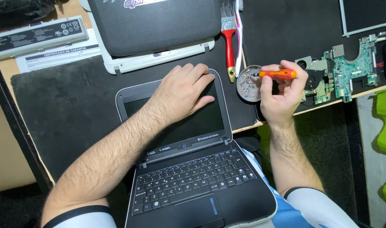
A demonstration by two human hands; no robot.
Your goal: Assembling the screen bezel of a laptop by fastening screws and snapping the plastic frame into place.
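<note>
At the upper left of the frame a long grey battery pack [37, 36] lies on a paper sheet, out of the way. Just right of it, a closed white-edged laptop [155, 31] sits at the top centre. Below, the small open netbook [188, 169] lies folded flat, keyboard towards the person, and the left hand [182, 90] rests palm down, fingers spread, on its dark screen, apparently steadying it. A red-handled brush [229, 46] lies beside a round metal dish [248, 83] of screws, kept close. Over the dish the right hand [281, 90] is closed around an orange screwdriver [278, 74], tip pointing left. A green circuit board [349, 69] lies at far right.
</note>
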